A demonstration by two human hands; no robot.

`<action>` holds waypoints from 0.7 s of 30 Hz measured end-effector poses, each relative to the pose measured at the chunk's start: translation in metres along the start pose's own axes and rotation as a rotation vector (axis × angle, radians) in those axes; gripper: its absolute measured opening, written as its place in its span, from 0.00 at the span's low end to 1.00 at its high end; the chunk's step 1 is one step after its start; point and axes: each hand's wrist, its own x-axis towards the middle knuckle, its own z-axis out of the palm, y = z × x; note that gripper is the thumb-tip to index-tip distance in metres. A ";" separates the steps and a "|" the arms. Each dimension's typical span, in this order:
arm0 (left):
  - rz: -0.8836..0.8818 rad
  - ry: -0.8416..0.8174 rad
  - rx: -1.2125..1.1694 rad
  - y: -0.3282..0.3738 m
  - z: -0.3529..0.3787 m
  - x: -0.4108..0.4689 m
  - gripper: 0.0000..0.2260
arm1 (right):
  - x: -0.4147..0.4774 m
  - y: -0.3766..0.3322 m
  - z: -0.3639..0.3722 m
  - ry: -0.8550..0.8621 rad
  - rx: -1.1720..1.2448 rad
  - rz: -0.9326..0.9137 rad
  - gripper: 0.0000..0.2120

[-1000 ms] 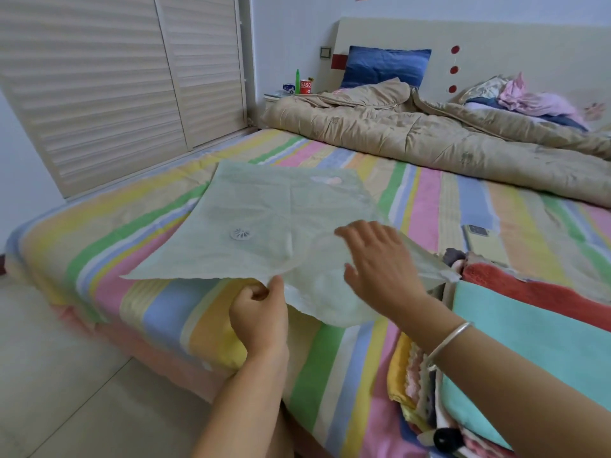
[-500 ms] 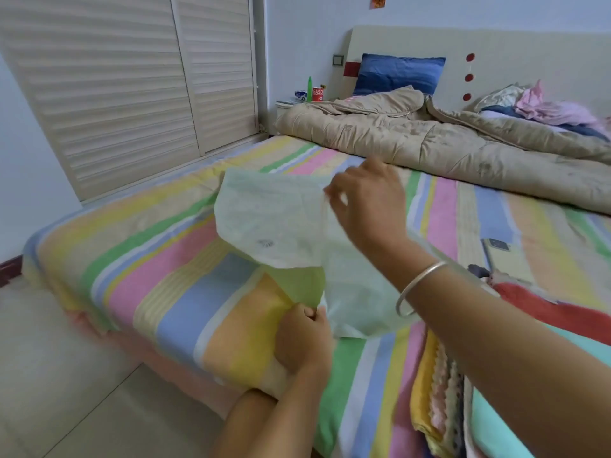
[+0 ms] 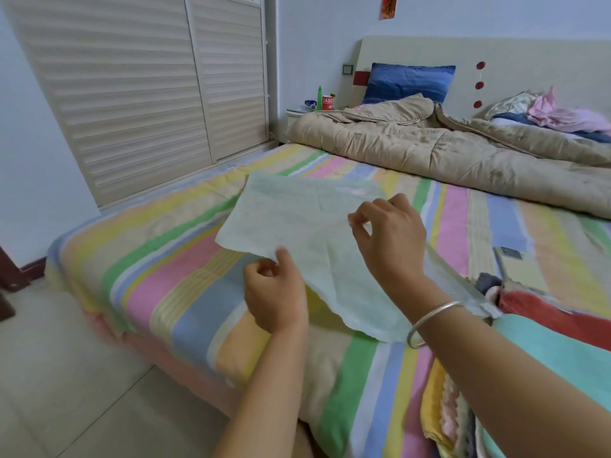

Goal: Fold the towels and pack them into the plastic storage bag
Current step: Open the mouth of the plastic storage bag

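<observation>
**A:** How far along are we with the towels?

**B:** Barely into the packing, we judge. The folding looks done. A stack of folded towels [image 3: 443,411] sits on the bed at our four o'clock, with a turquoise towel [image 3: 549,355] on top and a red fluffy towel [image 3: 545,309] just beyond it. As far as we can see, none of them is in the bag yet.

**A:** And the bag itself?

**B:** The pale green translucent plastic storage bag [image 3: 297,219] is in the middle of the view, spread over the striped bed sheet [image 3: 185,279]. Its near edge is lifted off the sheet. Its far end points to twelve o'clock, short of the rumpled beige quilt [image 3: 429,150] at one o'clock.

**A:** What have our hands got?

**B:** Our left hand [image 3: 274,292] pinches the bag's near edge, at the bag's seven o'clock, with the thumb against curled fingers. Our right hand [image 3: 391,241], wearing a silver bangle [image 3: 429,322], pinches the film between thumb and forefinger on the bag's three o'clock side. Both hold the bag and nothing else.

**A:** So what's left?

**B:** We take this step for finding and parting the mouth, though we cannot tell whether it is open yet. After that, every towel has to go in and the bag has to be closed.
</observation>
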 end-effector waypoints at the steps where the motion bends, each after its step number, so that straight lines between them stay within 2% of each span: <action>1: 0.017 0.020 -0.003 -0.002 -0.003 0.007 0.11 | -0.003 0.000 -0.001 -0.006 -0.004 -0.008 0.06; 4: 0.051 0.004 0.112 -0.020 -0.015 0.024 0.11 | -0.001 0.001 -0.005 -0.010 -0.025 -0.004 0.05; 7: -0.010 -0.015 0.262 -0.053 -0.027 0.033 0.07 | 0.017 0.008 -0.013 0.027 0.018 0.094 0.02; 9: -0.040 -0.020 0.305 -0.069 -0.031 0.032 0.04 | 0.025 0.006 -0.016 0.030 0.020 0.075 0.01; 12: -0.063 -0.006 0.268 -0.070 -0.028 0.026 0.06 | 0.021 -0.002 -0.012 0.015 0.041 0.060 0.01; 15: -0.099 -0.007 0.107 -0.061 -0.024 0.010 0.12 | 0.008 -0.004 -0.008 -0.102 0.105 0.104 0.02; 17: -0.048 -0.053 0.024 -0.056 -0.026 -0.008 0.13 | -0.003 -0.003 -0.010 -0.238 0.184 0.093 0.03; 19: 0.095 -0.124 -0.005 -0.052 -0.030 -0.034 0.13 | -0.018 0.001 -0.024 -0.395 0.261 0.053 0.09; 21: 0.256 -0.200 -0.044 -0.049 -0.035 -0.054 0.15 | -0.033 0.006 -0.042 -0.467 0.277 -0.012 0.13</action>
